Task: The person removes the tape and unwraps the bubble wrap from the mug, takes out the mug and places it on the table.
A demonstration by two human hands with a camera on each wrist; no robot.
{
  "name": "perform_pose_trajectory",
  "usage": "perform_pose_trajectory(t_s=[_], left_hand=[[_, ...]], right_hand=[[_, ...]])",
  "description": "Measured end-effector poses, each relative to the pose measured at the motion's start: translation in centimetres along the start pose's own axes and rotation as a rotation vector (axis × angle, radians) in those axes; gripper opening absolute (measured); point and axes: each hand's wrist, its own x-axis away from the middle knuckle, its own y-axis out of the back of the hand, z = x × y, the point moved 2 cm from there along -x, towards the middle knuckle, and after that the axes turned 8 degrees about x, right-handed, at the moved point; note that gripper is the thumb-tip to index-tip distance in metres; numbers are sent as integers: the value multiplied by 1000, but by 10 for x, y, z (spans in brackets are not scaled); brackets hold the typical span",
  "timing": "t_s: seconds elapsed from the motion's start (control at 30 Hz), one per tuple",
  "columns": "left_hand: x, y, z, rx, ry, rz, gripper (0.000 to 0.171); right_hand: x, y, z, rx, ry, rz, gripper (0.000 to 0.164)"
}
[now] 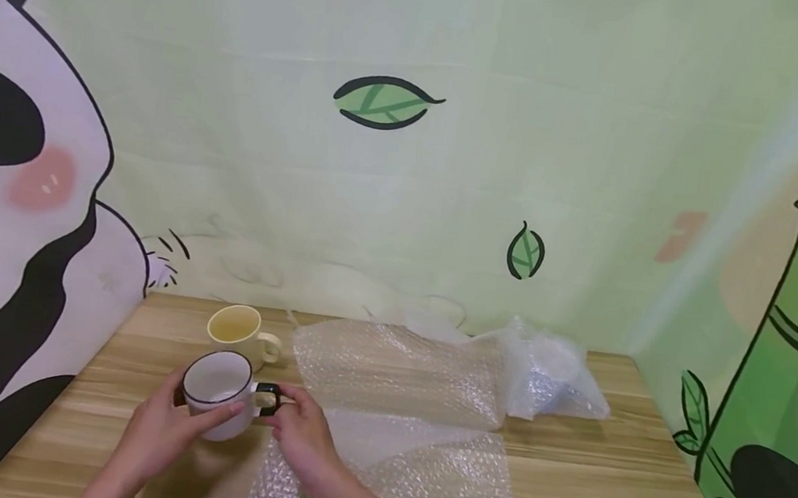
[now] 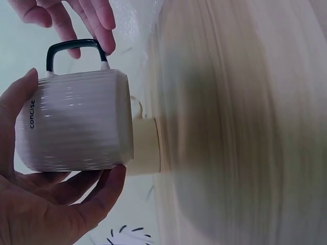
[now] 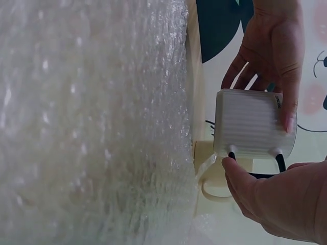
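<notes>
A white ribbed mug (image 1: 216, 380) with a dark rim and a black handle (image 2: 76, 44) is held above the wooden table. My left hand (image 1: 157, 430) grips its body, thumb on the near side and fingers around the far side. With its fingertips at the handle, my right hand (image 1: 309, 438) pinches it. The word "concise" shows on the mug's wall in the left wrist view. Behind it a cream-yellow mug (image 1: 233, 325) stands upright on the table, its handle pointing right.
Sheets of bubble wrap (image 1: 401, 367) lie across the middle of the wooden table (image 1: 608, 482), reaching its near side. At the back right sits a bundle in bubble wrap (image 1: 557, 375), its contents unclear. A printed cloth backdrop (image 1: 253, 104) hangs behind the table.
</notes>
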Motion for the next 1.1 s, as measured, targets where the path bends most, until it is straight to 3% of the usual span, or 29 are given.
perform_pose_trajectory(t_s=[0.27,0.63,1.1], left_hand=[[-4,3,8,19,-7,23,102],[-17,4,20,67,-23,62,95],[-35,8,33,90,-74,98,87]], right_hand=[[-3,-7,-7,-12,-38,11,36],[-8,-15,-14,-27,0,45,53],[-17,-21,-17,14,-17,65,57]])
